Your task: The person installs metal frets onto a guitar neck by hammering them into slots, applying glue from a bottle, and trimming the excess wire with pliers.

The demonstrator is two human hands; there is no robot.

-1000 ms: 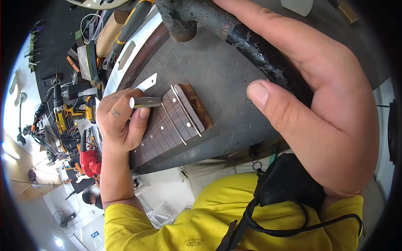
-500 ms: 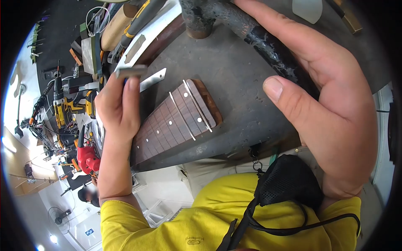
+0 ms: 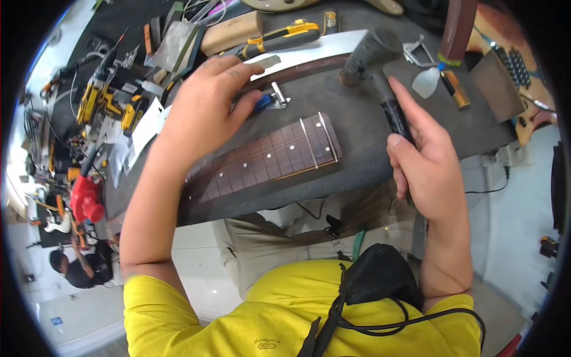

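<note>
My right hand [image 3: 429, 156] grips the black handle of a hammer [image 3: 395, 113], whose dark head points toward the far side of the bench. My left hand [image 3: 211, 98] is open, fingers apart, over the bench beside a small blue-and-silver tool [image 3: 264, 102]. Between and nearer than the hands lies a dark wooden guitar fretboard [image 3: 256, 162] with white dot inlays. Two pale thin strips [image 3: 309, 143] cross its wide end. What lies under my left palm is hidden.
A yellow-and-black utility knife [image 3: 279, 39], a wood block [image 3: 232, 33] and a metal straightedge lie at the back. A yellow drill [image 3: 98, 95] and a red blower [image 3: 86, 199] are at left. Another person [image 3: 80, 265] sits farther off at left.
My left hand has let go of the small metal tool, which now lies on the bench, and its fingers have opened. The hammer and right hand sit farther from the camera as the view shifted.
</note>
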